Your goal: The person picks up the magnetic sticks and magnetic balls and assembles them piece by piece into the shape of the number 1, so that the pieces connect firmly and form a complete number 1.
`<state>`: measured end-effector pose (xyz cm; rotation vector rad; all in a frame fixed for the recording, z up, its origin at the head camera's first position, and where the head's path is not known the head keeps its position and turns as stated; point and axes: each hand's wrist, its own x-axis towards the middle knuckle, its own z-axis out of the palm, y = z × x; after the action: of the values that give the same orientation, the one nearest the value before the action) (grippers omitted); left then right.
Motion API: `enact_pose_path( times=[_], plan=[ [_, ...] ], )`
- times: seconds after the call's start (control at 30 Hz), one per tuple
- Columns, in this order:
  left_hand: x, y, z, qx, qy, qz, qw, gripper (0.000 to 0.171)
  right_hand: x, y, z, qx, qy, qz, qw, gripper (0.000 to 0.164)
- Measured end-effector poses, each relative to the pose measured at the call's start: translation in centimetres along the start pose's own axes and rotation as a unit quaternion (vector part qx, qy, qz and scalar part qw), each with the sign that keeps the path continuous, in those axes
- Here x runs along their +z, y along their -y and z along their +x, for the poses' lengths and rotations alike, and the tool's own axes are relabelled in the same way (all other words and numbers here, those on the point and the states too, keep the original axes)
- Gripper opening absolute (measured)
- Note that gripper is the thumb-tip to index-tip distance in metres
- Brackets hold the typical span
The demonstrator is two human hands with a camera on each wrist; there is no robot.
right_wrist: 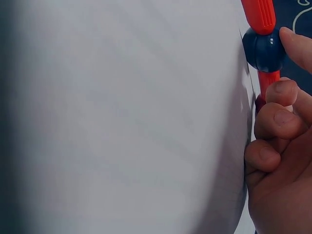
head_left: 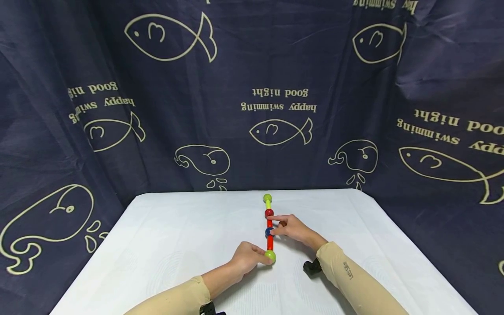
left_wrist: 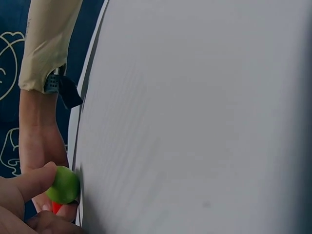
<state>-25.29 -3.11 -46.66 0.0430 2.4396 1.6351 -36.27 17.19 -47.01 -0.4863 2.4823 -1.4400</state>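
Note:
A straight chain of toy balls and rods lies on the white table, pointing away from me. From the near end come a lime-green ball (head_left: 270,254), a red rod (head_left: 270,243), a blue ball (right_wrist: 264,49), another red rod (head_left: 269,223), a red ball (head_left: 269,213), a yellow-green rod (head_left: 268,204) and a second lime-green ball (head_left: 267,198). My left hand (head_left: 246,260) pinches the near green ball, thumb on its near side. Along the middle of the chain, my right hand (head_left: 296,230) holds it, thumb at the blue ball, index finger reaching the red ball, other fingers curled.
A white cloth covers the table (head_left: 189,227). Behind and beside it hangs a dark blue curtain (head_left: 236,65) printed with fish and whales. A black device (head_left: 312,267) sits at the right wrist, and a black strap (head_left: 208,309) circles the left.

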Motion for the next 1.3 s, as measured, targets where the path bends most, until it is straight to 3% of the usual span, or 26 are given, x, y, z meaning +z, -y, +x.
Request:
enact_pose_path(
  times=[0.2,0.53,0.93,1.3],
  plan=[
    [0.21,-0.05,0.27,0.018,-0.003,0.022,0.9996,0.024,0.05,-0.02,0.15,-0.002,0.004,-0.004,1.000,0.056],
    [0.13,-0.02,0.23,0.032,-0.005,0.021,0.9992,0.023,0.10,-0.09,0.48,-0.003,0.007,-0.011,1.000,0.056],
    [0.11,-0.10,0.25,0.018,-0.002,0.022,0.9996,0.024,-0.02,0.38,0.46,0.014,0.011,-0.023,1.000,0.058],
    [-0.32,0.43,-0.31,0.025,0.002,0.015,0.9996,0.027,-0.09,-0.20,0.02,0.003,0.019,-0.023,1.000,0.061]
  ],
)
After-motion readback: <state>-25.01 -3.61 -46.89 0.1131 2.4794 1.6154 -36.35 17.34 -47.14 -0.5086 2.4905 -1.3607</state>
